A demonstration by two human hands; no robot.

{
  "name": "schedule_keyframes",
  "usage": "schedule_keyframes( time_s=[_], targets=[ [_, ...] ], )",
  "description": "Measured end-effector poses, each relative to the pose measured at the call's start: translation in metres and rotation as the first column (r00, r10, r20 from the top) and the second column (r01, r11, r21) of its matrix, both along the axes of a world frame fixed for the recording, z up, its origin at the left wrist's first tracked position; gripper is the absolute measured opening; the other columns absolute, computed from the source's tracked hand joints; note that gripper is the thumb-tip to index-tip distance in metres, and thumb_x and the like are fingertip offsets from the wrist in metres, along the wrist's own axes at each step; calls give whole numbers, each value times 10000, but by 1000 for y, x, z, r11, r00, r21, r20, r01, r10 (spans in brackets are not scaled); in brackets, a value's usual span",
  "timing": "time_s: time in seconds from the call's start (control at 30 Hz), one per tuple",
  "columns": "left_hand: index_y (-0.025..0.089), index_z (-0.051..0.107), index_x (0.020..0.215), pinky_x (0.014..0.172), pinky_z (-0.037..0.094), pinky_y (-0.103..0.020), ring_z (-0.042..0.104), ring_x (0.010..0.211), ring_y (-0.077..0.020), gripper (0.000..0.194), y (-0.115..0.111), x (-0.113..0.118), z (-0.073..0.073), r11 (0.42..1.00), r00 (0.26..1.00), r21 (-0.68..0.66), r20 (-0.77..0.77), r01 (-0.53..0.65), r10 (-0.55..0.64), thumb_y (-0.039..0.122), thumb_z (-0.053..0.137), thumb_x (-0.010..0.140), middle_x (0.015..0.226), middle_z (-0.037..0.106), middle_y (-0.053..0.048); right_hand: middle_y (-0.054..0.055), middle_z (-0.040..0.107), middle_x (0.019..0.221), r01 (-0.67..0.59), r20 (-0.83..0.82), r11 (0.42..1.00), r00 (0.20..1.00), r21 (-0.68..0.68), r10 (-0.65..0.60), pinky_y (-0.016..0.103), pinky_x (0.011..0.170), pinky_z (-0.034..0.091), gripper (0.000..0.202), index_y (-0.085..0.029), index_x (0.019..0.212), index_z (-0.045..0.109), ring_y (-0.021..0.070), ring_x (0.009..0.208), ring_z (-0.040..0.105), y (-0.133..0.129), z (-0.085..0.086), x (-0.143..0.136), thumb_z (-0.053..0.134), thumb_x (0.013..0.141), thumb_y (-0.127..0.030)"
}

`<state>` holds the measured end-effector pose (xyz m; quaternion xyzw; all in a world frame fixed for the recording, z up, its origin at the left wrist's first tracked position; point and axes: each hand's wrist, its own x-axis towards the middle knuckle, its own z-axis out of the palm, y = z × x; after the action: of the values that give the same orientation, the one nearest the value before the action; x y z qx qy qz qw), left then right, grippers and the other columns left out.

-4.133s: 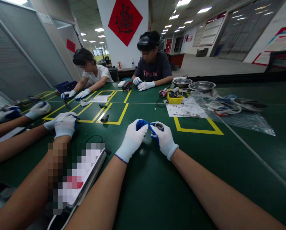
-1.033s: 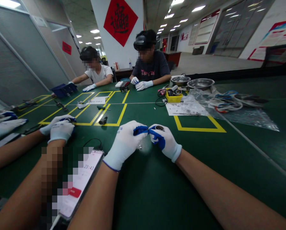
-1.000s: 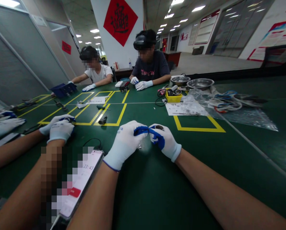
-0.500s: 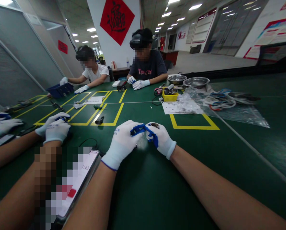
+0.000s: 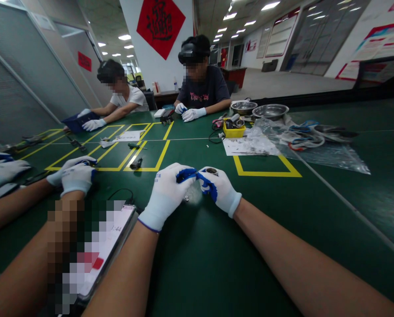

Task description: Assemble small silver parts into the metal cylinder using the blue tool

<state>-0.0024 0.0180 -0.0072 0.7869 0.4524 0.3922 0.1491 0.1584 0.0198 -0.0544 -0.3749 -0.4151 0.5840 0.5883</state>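
My left hand (image 5: 171, 190), in a white glove with blue fingers and palm, is closed in a pinch against the fingertips of my right hand. What it pinches, if anything, is hidden. My right hand (image 5: 220, 189), gloved the same way, is wrapped round a hollow round metal part (image 5: 211, 171); only its open rim and dark, brownish inside show above the fingers. Just below the hands, small shiny ring-shaped bits (image 5: 186, 199) lie on the green table (image 5: 197, 264).
A phone (image 5: 107, 251) lies left of my forearm, beside a co-worker's gloved hands (image 5: 76, 176). Ahead are a dark metal fitting (image 5: 136, 164), a green screwdriver (image 5: 134, 145), a yellow bin (image 5: 233, 130) of parts, steel bowls (image 5: 270, 111) and plastic bags (image 5: 335, 154). Two people work across the table.
My two hands keep almost the same pose, still meeting at the fingertips. The far-left person's hand has moved left toward the blue bin. A second small ring-shaped bit now shows below my hands.
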Motion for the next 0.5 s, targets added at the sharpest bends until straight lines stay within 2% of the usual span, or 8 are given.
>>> schedule_keyframes(
  time_s=[0.1,0.17,0.27,0.33,0.5],
  targets=[
    [175,790,928,907,596,-388,742,895,-216,122,1,-1,2,998,985,-64,168,-14,24,189,755,812,935,793,-59,-29,584,567,16,94,998,995,68,-22,272,529,376,164,-214,657,705,129,543,485,-2,0,-2,770,637,-363],
    [162,789,931,899,600,-391,744,885,-217,145,1,-3,5,993,961,-121,276,6,28,207,756,798,928,798,-61,-2,661,650,40,183,988,981,150,-67,299,627,447,154,-210,676,721,161,636,574,-3,-1,-5,769,632,-349],
    [150,786,931,864,603,-385,742,862,-220,173,-4,-6,14,976,938,-210,346,64,13,223,759,776,905,799,-60,17,708,722,37,333,967,935,253,-123,340,724,491,126,-209,708,711,199,718,640,-3,-5,-9,734,665,-325],
    [151,781,920,858,594,-378,735,853,-219,174,-7,-7,20,965,953,-245,303,90,-12,211,767,757,896,795,-54,19,719,748,-2,406,963,907,269,-112,343,731,499,111,-207,749,705,206,734,651,-4,-8,-11,702,691,-301],
    [172,749,829,853,558,-358,712,862,-212,66,-14,-5,26,960,997,-268,46,76,-66,193,757,768,874,769,-36,1,680,709,-68,565,959,818,276,-105,317,698,481,64,-201,716,637,191,708,627,-8,-7,-10,663,726,-258]
  ],
)
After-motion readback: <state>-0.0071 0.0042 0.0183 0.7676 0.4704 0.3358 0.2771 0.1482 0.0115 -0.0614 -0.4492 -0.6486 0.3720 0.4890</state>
